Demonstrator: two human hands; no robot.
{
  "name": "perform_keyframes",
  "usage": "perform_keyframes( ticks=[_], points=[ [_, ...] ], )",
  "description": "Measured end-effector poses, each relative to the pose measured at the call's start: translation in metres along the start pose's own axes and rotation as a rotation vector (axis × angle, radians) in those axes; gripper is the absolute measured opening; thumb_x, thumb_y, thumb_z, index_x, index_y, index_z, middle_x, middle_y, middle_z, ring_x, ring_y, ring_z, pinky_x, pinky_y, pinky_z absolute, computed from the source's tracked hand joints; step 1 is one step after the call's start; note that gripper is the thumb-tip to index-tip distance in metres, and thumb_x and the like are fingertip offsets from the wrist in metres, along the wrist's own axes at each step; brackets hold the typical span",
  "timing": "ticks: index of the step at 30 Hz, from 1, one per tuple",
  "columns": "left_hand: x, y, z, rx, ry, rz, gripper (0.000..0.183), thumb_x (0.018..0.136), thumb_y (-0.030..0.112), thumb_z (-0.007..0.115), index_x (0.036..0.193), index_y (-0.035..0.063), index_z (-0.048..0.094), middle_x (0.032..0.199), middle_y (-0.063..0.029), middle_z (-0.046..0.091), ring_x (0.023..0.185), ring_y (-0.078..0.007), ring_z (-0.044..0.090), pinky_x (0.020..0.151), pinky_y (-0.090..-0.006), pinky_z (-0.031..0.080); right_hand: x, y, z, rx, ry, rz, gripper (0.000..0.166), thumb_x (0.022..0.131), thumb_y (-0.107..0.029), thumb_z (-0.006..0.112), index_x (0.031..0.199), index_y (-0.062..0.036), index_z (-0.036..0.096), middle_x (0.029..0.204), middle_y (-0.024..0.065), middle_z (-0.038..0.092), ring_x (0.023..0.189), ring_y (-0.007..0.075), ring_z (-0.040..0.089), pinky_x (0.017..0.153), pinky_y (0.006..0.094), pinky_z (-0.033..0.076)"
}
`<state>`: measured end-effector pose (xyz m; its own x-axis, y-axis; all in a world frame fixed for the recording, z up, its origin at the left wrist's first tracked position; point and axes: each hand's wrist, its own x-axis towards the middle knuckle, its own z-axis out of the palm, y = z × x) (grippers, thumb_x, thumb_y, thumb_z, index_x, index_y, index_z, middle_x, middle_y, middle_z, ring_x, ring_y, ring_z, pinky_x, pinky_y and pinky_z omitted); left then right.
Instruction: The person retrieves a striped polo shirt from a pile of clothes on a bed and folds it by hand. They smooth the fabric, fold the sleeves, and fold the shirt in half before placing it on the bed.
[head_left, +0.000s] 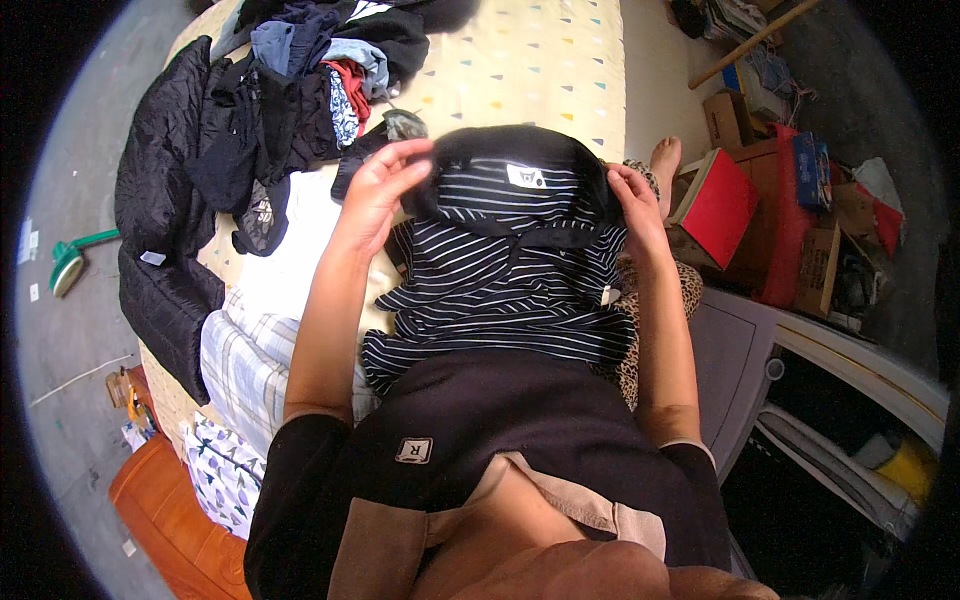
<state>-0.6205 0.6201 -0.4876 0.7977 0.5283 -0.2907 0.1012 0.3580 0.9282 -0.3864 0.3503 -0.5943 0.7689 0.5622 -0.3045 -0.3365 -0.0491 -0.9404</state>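
Note:
A black garment with thin white stripes (517, 292) lies over my lap, its plain black collar raised and spread wide. My left hand (390, 191) pinches the collar's left side between thumb and fingers. At the other side, my right hand (637, 199) grips the collar's edge near the shoulder. Inside the neck a white label (527, 177) shows. Beside my left forearm lies a white cloth (300, 225), and a small camouflage-patterned piece (405, 125) is just beyond my left hand.
A patterned yellow bedsheet (525, 67) covers the bed. To the left are a black quilted jacket (161, 187), a heap of clothes (322, 67) and plaid fabric (244, 360). A red-topped box (720, 210), cardboard boxes (817, 266) and a grey case (727, 360) stand at the right.

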Motion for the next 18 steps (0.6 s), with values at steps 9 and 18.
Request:
perform_keyframes(
  ticks=[9,18],
  points=[
    [0.031,-0.001,-0.001,1.043,0.041,0.454,0.025,0.083,0.021,0.071,0.103,0.0061,0.069,0.104,-0.0138,0.062,0.096,-0.0277,0.062,0.085,-0.0347,0.048,0.011,-0.042,0.046,-1.006,-0.069,-0.572,0.033,0.085,-0.024,0.070,0.111,-0.0050,0.066,0.105,0.0162,0.065,0.099,0.0345,0.059,0.086,0.0405,0.047],
    [0.023,-0.010,-0.008,0.852,0.182,0.343,0.018,0.082,0.016,0.069,0.088,0.0018,0.060,0.086,-0.0113,0.067,0.076,-0.0206,0.064,0.069,-0.0329,0.049,0.026,-0.046,0.037,-1.009,-0.129,-0.371,0.027,0.092,-0.030,0.064,0.098,-0.0047,0.068,0.089,0.0156,0.067,0.083,0.0311,0.064,0.075,0.0384,0.049]
  ],
)
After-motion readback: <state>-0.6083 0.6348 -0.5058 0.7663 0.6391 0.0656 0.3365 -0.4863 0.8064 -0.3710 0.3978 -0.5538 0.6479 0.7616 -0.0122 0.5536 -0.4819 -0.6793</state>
